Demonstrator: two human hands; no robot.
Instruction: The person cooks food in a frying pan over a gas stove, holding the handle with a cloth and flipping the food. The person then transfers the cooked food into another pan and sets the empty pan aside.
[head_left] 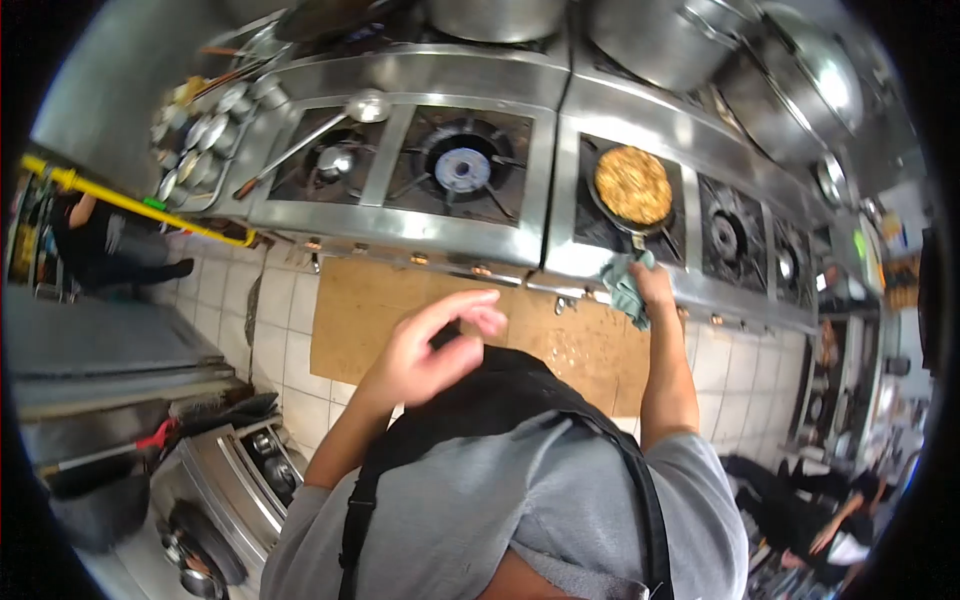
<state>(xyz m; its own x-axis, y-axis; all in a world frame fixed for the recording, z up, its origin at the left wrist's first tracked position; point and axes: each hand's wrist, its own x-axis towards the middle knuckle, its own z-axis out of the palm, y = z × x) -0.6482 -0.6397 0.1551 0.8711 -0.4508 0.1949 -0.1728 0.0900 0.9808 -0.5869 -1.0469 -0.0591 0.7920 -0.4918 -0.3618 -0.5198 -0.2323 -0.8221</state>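
Two bare hands were at work, and what different poses! The left hand (430, 350) hovered in the middle of the frame, before the black apron (500, 385), partly open, fingers loosely curled, thumb apart, nothing seen in its grasp. Over to the right, the right arm reached up the frame, nearly straight, and there was the grip: the right hand (654, 283) had closed on a green cloth (624, 288), bunched at the handle of the frying pan (626, 226)!

That pan sat on a stove grate, right of centre in the upper half, and in it lay a round of golden-brown food (633, 186), lumpy on top, nearly filling it. Upper left, a long-handled ladle (368, 105) lay slantwise across the stove, and beyond it a tray (238, 150) was crowded with metal cups. Big pots stood along the top edge, cut off by the frame, their contents out of sight.

The cloth hid the handle's end and some of the right fingers; motion blurred the left hand. People at far left and lower right were hard to make out.
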